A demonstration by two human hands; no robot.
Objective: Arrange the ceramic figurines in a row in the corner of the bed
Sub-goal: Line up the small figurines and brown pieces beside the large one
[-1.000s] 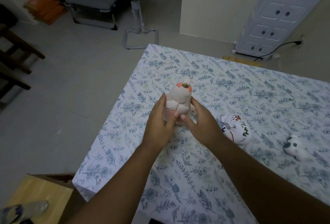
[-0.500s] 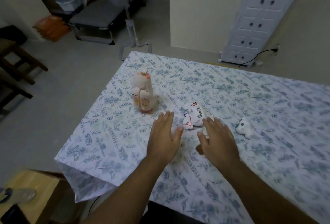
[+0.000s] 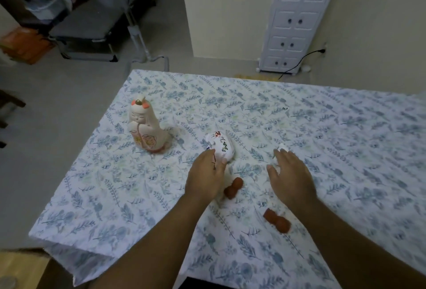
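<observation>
One tall pink-eared ceramic doll figurine (image 3: 145, 127) stood upright near the corner of the flowery-sheeted bed (image 3: 322, 127). Left hand (image 3: 205, 175) touched the lying white painted cat figurine (image 3: 220, 147), fingers loose, not gripping yet. Right hand (image 3: 291, 173) covered a small white figurine (image 3: 282, 149); I could not tell its hold. Two small red-brown figurines (image 3: 233, 187) lay nearby. Next, the cat probably needed lifting and standing beside the doll.

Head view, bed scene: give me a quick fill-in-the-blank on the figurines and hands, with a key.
1. The tall figurine stands ____ on the bedsheet, touched by neither hand.
2. The left hand touches the ____ painted figurine lying on its side.
3. Exactly ____ small reddish-brown figurines lie near the wrists, one between the hands, one beside the right forearm.
4. The right hand largely ____ a small white figurine.

Missing words: upright; white; two; covers
</observation>
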